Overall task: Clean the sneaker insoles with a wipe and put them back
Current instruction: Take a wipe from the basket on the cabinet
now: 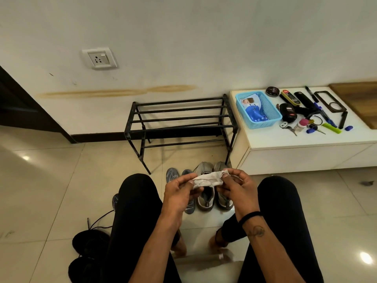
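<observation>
Insoles (172, 175) lie on the floor (61, 170), grey-blue and flat, just left of the two grey sneakers (205, 198), in front of the black rack (179, 121); the left hand (179, 193) hides part of them. I judge them light and bendy, likely to flop if lifted by one end, so a hold near the middle or at the heel looks safest.

Going down in size: the rack stands against the wall, and the white tabletop (306, 137) sits at its right. On the tabletop's left edge is a blue basket (258, 109) holding a blue-and-white pack (253, 110), perhaps wipes, though the print is unreadable. Polish tins, pens, keys and a green comb (331, 128) are scattered right of the basket.

Smallest is the wipe (208, 179), held over the sneakers. Both hands pinch it, left fingers (190, 181) at one end, the right hand (237, 185) at the other, stretching it between them. It looks crumpled, greyed and limp; thin stuff, apt to tear if pulled hard.
</observation>
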